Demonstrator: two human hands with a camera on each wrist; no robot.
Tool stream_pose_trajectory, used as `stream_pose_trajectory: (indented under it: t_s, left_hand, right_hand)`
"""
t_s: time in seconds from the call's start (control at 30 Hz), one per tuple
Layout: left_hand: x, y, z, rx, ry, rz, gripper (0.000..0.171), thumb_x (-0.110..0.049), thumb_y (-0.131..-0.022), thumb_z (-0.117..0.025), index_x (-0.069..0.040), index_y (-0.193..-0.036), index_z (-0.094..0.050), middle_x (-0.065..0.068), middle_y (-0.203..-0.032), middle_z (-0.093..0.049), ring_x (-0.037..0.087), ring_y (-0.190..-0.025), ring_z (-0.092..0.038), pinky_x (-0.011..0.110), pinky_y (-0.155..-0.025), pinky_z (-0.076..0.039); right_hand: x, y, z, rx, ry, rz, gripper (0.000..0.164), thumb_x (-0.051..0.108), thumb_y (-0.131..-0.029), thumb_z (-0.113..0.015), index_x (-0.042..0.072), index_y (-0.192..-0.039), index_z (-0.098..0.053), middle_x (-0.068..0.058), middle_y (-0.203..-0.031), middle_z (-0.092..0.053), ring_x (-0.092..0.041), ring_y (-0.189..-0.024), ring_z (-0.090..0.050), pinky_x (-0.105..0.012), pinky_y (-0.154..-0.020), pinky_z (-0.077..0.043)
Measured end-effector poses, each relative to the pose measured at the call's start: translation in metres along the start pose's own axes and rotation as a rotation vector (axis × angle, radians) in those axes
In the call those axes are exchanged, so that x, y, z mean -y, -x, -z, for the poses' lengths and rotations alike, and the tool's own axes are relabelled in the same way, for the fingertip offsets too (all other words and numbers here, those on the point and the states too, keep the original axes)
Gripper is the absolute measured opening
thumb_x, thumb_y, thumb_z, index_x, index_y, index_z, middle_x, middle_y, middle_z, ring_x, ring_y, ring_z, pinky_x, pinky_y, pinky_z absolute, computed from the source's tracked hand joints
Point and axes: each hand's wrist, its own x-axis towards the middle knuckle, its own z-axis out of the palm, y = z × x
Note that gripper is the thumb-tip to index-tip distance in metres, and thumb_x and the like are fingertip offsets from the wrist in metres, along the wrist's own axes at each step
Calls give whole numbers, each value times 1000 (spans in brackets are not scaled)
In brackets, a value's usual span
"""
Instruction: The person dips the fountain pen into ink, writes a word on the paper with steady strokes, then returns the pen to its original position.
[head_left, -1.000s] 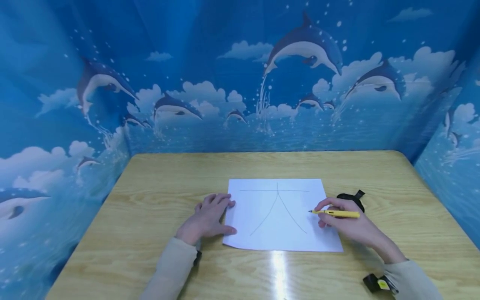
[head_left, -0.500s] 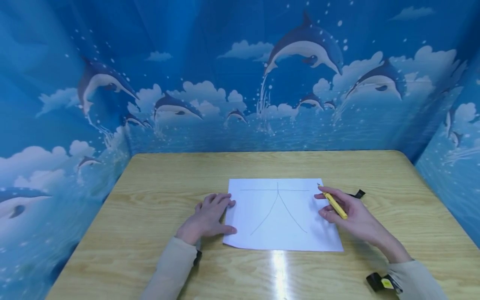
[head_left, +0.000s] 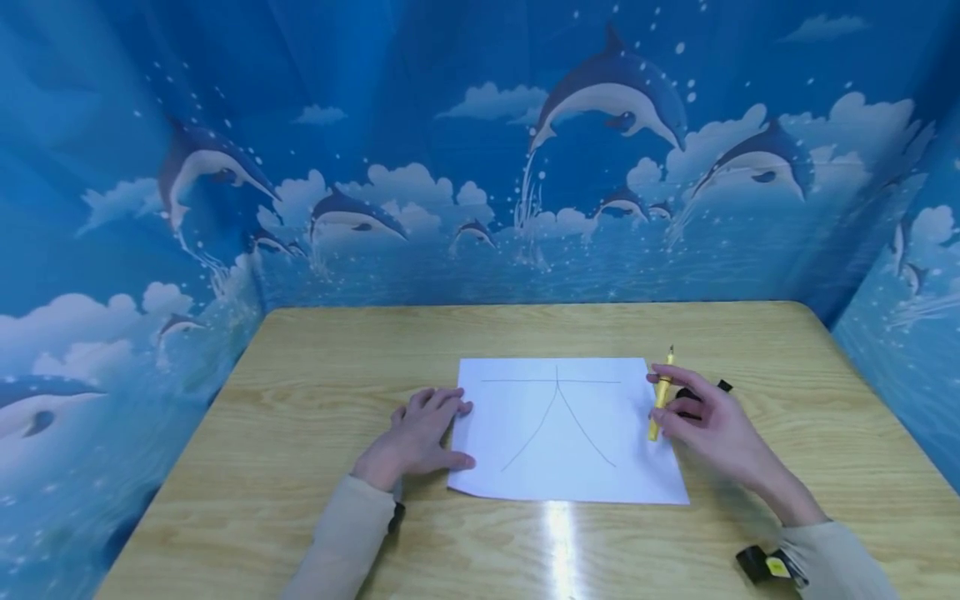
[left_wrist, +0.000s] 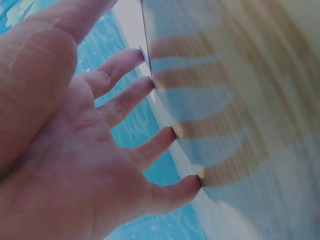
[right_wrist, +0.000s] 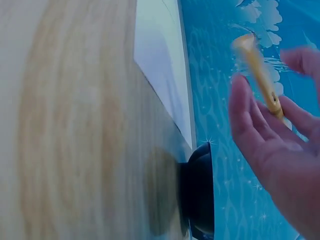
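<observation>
A white sheet of paper (head_left: 517, 483) lies on the wooden table, bearing thin lines: one across near the top, a short upright stroke, and two curves spreading downward. My left hand (head_left: 416, 437) rests at its left edge, thumb and forefinger on the sheet; the left wrist view shows the spread fingertips (left_wrist: 187, 187) touching down. Over the sheet's right edge, my right hand (head_left: 712, 429) holds a yellow pen (head_left: 662, 396) between thumb and fingers. Its nib points away from me, off the paper. In the right wrist view the pen (right_wrist: 260, 75) looks blurred and raised above the table.
A black rounded object (right_wrist: 197, 190) stands on the table just right of the paper, mostly hidden by my right hand in the head view. A blue dolphin-print curtain (head_left: 420, 233) rises behind the wooden table (head_left: 337, 350) and at both sides.
The pen has swung round in my right hand, its nib turning from leftward over the paper to pointing away. My right hand has shifted slightly right. The left hand stays put.
</observation>
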Motion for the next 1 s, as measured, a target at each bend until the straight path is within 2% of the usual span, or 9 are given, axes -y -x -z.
stream_pose_trajectory:
  t_s: [0.17, 0.23, 0.4, 0.47, 0.6, 0.67, 0.87, 1.0]
  left_hand:
    - [0, 0, 0, 1, 2, -5, 76, -47, -87, -80, -20, -151, -49, 2, -168, -30, 44, -155, -19, 75, -118, -18]
    - [-1, 0, 0, 1, 4, -6, 76, -47, -87, -80, -20, -151, -49, 2, -168, -30, 44, -155, -19, 75, -119, -18]
    - [-2, 0, 1, -5, 7, -11, 76, -46, -87, -80, -20, -151, -49, 2, -168, -30, 44, -155, -19, 75, -118, -18]
    - [-1, 0, 1, -6, 7, -15, 76, -46, -87, -80, -20, -151, -49, 2, -168, -30, 44, -155, -19, 75, -118, -18]
    - [0, 1, 1, -14, 9, -22, 76, -47, -87, -79, -20, -151, -49, 2, -168, -31, 44, -155, -20, 75, -118, -19]
    - [2, 1, 1, -18, 12, -23, 76, -47, -87, -80, -20, -150, -49, 2, -168, -31, 44, -155, -20, 75, -118, -19]
    - [3, 2, 0, -20, 31, -22, 78, -47, -85, -81, -20, -151, -49, 2, -168, -31, 43, -155, -21, 75, -118, -18]
    - [4, 3, -1, -18, 30, -29, 79, -48, -85, -81, -21, -152, -47, 3, -168, -30, 43, -155, -20, 75, -118, -18]
  right_hand:
    - [-5, 0, 4, -161, 4, 33, 41, 5, -99, -65, 5, -139, -56, 14, -121, -62, -9, -79, -72, -27, -64, -60]
    - [-7, 0, 6, -190, 8, 36, 37, 4, -99, -65, 3, -136, -58, 15, -117, -63, -5, -78, -72, -26, -63, -60]
    - [-11, 2, 13, -210, 81, 38, 35, 3, -98, -66, 3, -132, -61, 11, -112, -66, 1, -83, -72, -22, -64, -60]
    - [-13, 3, 16, -222, 112, 34, 37, 3, -97, -68, 4, -133, -60, 14, -108, -69, 4, -85, -71, -19, -67, -59]
    - [-16, 7, 25, -230, 96, 22, 47, -1, -91, -73, 8, -135, -59, 16, -97, -74, 4, -80, -70, -17, -66, -58]
    - [-18, 10, 30, -224, 88, 1, 52, 0, -90, -75, 8, -138, -56, 19, -91, -73, 0, -76, -71, -20, -63, -59]
    - [-21, 18, 44, -235, 208, -90, 55, 15, -90, -79, 6, -138, -54, 24, -86, -70, 9, -78, -67, -19, -61, -57]
    - [-27, 23, 51, -249, 265, -96, 49, 18, -89, -81, 4, -131, -59, 15, -86, -75, 12, -77, -65, -17, -58, -55]
